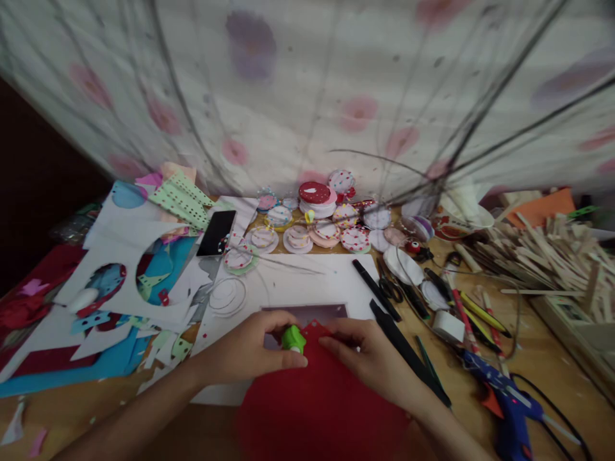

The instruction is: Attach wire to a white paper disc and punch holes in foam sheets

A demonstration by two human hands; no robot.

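My left hand [266,342] is closed around a small bright green craft punch [293,339], its thumb and fingers pressing on it. Right beside the punch lies the pointed upper corner of a red sheet [321,403], with a few tiny holes near its edge. My right hand [362,349] pinches that sheet close to the same corner. The lower part of the sheet hangs toward me and is blurred. Behind the hands, a shallow purplish-grey tray or box [331,312] is partly covered by them, on white paper [307,275].
Paper scraps [144,282] pile up at left, near a black phone [217,232]. Several small decorated paper cakes [298,239] stand at the back. To the right are scissors [391,288], a blue glue gun [512,400] and many wooden sticks [542,253]. Patterned fabric [298,96] hangs behind.
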